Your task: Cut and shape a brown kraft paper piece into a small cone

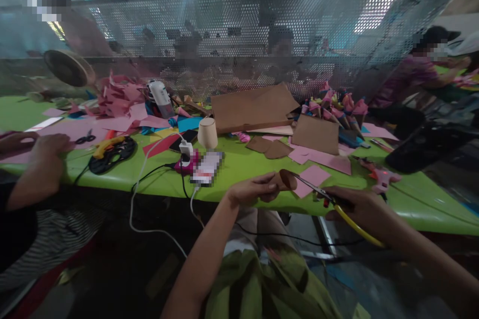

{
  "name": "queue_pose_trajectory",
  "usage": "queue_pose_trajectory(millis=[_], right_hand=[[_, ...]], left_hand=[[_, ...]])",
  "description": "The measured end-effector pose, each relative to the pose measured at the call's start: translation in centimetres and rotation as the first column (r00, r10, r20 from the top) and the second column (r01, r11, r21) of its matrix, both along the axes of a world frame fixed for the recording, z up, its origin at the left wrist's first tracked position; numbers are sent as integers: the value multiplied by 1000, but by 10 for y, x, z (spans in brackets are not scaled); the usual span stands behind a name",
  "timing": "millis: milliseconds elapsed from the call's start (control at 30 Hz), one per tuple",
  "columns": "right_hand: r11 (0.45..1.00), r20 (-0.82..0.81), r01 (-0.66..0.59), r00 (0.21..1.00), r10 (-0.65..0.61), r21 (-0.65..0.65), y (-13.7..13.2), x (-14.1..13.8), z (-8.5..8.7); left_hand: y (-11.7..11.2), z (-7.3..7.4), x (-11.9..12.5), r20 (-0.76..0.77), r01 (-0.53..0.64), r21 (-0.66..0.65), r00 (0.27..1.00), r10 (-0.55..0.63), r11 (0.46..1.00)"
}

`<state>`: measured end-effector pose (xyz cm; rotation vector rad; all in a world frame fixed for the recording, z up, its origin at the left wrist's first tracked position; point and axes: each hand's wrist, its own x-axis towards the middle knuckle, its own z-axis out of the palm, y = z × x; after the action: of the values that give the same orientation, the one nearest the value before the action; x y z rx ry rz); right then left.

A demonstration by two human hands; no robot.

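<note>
Over the table's near edge, my left hand (260,187) pinches a piece of brown paper (286,180) curled into a small tube, its open end facing right. My right hand (355,204) is wrapped round a long-nosed, pliers-like tool (359,230) with a yellow handle and a red spot near its pivot. The tool's thin metal tip reaches the rim of the curled paper; whether it grips the paper I cannot tell. Just behind lies a square of pink paper (313,179). A pink glue gun (382,175) with a lit red light rests beyond my right hand.
Brown sheets (250,109), paper cones (337,109) and a cream cup (207,133) stand along the green table (239,159). A phone (207,167), a pink power strip (187,162) and white cable (131,209) are left. A co-worker's hands (48,147) rest on pink paper.
</note>
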<state>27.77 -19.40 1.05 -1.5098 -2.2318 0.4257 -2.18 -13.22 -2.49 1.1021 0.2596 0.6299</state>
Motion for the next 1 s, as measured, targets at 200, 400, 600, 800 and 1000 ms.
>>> queue_pose_trajectory(millis=[200,400,600,800,1000], right_hand=[[999,35,-19,999,18,39,-3,-1,3],[999,52,-32,998,29,44,-5,-4,2],[999,-19,-37,999,37,4,-3,-9,4],[999,-56,-36,998,34,-19,-3,-15,11],[998,-44,-46,998,44,-43,-4,-16,14]], left_hand=[[1,0,-3,-78,11,-11,997,-12,1000],[2,-5,-2,-135,21,-31,991,-25,999],[2,-6,0,-147,18,-13,989,-20,1000],[-2,1,0,-143,48,10,989,-46,999],[-3,-3,2,-102,81,-42,991,-85,996]])
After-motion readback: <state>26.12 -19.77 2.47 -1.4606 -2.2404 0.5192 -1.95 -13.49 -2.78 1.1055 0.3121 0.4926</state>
